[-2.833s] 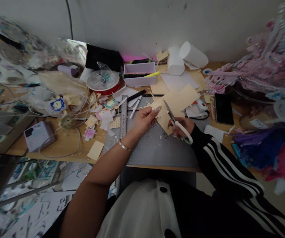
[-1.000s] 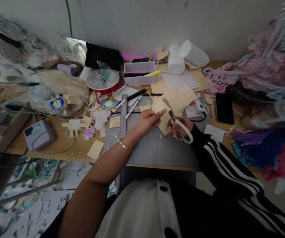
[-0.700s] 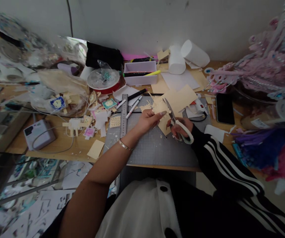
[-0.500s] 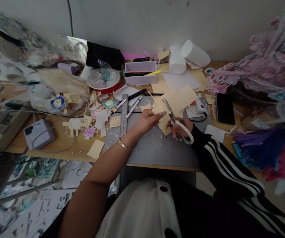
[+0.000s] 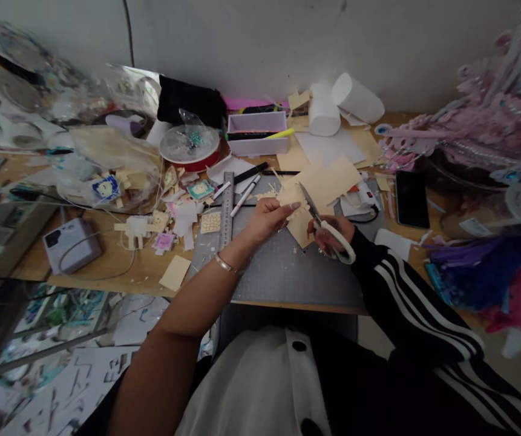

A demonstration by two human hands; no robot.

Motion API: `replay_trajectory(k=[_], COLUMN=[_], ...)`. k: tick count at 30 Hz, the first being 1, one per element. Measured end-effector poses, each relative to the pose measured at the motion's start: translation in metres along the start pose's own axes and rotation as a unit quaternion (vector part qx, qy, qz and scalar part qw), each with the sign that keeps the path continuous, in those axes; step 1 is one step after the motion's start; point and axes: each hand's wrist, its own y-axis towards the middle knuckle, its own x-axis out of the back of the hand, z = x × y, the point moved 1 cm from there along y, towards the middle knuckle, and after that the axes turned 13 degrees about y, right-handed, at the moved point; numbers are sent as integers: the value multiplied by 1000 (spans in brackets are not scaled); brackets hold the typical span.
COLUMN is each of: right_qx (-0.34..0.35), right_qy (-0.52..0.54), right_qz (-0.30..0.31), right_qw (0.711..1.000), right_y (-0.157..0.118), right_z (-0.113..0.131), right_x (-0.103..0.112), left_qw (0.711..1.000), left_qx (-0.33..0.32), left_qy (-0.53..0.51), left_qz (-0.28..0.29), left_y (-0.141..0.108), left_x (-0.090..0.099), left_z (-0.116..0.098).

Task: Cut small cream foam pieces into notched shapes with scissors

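Over the grey cutting mat, my left hand pinches a small cream paper piece with a scalloped edge between thumb and fingers. My right hand is wrapped round the handles of white-handled scissors. The blades point up and to the left, close beside the paper piece's right edge; whether they touch it I cannot tell. Larger cream sheets lie behind and under my hands. A steel ruler rests on the mat to the left, with a white pen near it.
At the back stands a lilac tray with pens, beside white rolls. A phone and a plastic cup are on the right. Paper scraps, a ribbon spool and a lilac power box crowd the left.
The scissors have shifted slightly to the right, their blades a little further from my left fingertips. My left hand has moved slightly left with the paper piece.
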Motion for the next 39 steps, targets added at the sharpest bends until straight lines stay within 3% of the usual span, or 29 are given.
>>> replay_trajectory(k=[9, 19, 31, 39], right_qx=[11, -6, 10, -12], right_qy=[9, -3, -4, 1], right_qz=[-30, 0, 14, -14], right_qw=[999, 1000, 1000, 1000], right_y=[1, -2, -2, 1], right_z=[-1, 7, 4, 7], right_x=[-3, -7, -5, -9], left_qw=[997, 991, 992, 996], left_qx=[-34, -58, -59, -37], left_qy=[39, 98, 96, 65], left_qz=[-48, -68, -65, -53], left_y=[3, -2, 0, 0], left_x=[4, 1, 0, 1], left_z=[0, -8, -7, -6])
